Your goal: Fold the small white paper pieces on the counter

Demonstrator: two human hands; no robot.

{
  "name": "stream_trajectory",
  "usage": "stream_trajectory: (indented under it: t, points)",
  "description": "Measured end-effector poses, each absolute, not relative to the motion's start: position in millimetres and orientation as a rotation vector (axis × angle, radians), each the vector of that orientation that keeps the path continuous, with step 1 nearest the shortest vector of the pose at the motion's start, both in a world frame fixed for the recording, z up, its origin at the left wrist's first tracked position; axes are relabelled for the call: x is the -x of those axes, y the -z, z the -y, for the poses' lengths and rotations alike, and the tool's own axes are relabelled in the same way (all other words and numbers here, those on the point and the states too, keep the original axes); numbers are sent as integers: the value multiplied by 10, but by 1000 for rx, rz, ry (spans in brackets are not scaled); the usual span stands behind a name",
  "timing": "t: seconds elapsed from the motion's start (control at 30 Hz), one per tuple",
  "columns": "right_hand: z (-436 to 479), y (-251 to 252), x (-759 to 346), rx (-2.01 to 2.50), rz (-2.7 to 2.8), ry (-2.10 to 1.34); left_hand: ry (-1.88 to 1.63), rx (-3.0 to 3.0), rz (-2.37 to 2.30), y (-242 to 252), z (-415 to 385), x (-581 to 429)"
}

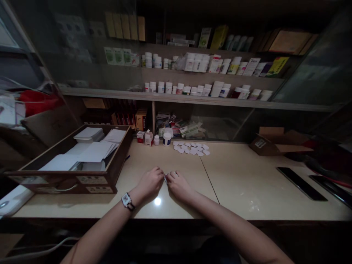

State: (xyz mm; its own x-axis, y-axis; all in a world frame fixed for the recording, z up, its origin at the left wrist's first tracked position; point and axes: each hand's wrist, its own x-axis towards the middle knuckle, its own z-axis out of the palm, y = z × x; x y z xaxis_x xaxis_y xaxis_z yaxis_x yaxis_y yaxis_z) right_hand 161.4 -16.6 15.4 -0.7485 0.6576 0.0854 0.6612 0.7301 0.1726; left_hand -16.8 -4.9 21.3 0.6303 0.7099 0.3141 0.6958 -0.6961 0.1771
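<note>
My left grip [150, 183] and right grip [179, 185] close at the fingertips on a small white paper piece [165, 179], mostly hidden between them, with both hands low by the counter [242, 183] for steadiness. Loose paper squares [190, 148] lie within reach ahead; a wooden drawer [96, 179] of white sheets sits left.

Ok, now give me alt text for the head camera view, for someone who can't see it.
The left hand and right hand hold a small white paper piece on a pale counter, near a scattered group of paper squares. A wooden box of white paper sits left; medicine bottles line shelves behind.
</note>
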Motion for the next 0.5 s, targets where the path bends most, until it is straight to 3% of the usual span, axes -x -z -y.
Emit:
stream_trajectory:
  t: [0.23,0.5]
  points:
    - [188,-109,-1638,1203,2781,193,-465,-2799,-1103,-179,104,131]
    - [146,-254,-1786,1367,2510,-315,-392,-2781,-1145,-246,140,140]
